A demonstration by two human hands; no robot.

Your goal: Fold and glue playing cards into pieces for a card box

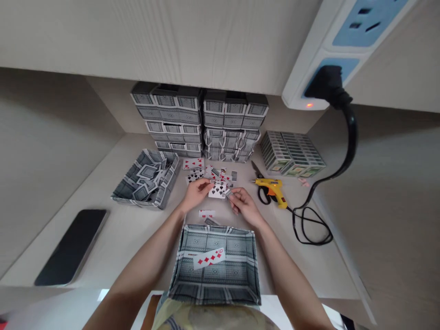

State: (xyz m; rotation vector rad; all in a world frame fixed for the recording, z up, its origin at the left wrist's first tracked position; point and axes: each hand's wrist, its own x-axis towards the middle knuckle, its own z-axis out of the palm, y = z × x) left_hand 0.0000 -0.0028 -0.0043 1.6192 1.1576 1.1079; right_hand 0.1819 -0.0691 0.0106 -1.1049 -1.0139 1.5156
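Observation:
My left hand (196,196) is closed with its fingertips on the upper left edge of a black-suited playing card (217,190), which looks folded along its top. Just to the right, my right hand (243,204) pinches a small grey-patterned card piece (229,194) close to that card's corner. Beyond my hands lies a loose group of cards and cut pieces, with a red-suited card (193,164) at its back left. Closer to me is a red-marked card strip (206,213). An open box made of cards (222,231) stands in front of my body, with a diamond card strip (209,259) inside.
A card-built tray (118,198) with loose pieces stands left, near a phone (71,247). Stacked card boxes (178,112) and packaged decks (292,153) line the back. At right are a yellow glue gun (271,185), scissors (264,196) and a black cord (311,195). A power strip (309,87) hangs overhead.

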